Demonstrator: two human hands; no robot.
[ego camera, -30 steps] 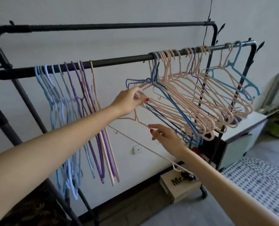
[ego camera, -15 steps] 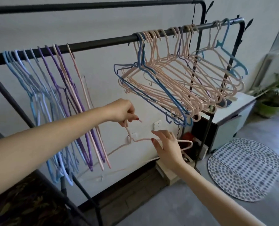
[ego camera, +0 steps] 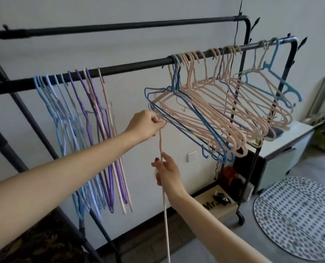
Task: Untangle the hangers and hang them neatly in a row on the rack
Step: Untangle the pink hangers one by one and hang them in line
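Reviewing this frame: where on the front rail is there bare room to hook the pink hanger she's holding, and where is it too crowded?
The front rail is bare between the neat row on the left and the tangled cluster on the right. The cluster's stretch is packed with overlapping hooks. The left hand pinches the pink hanger; the right hand steadies it.

The pink hanger [ego camera: 162,179], half a second ago spread wide and low between the hands, now hangs edge-on as a thin vertical line at lower centre of the frame. The left hand [ego camera: 145,125] has risen from mid-frame to just beside the tangled bunch [ego camera: 205,118], pinching the hanger's top. The right hand [ego camera: 167,172] has shifted left beneath it, fingers now along the hanger's shaft.
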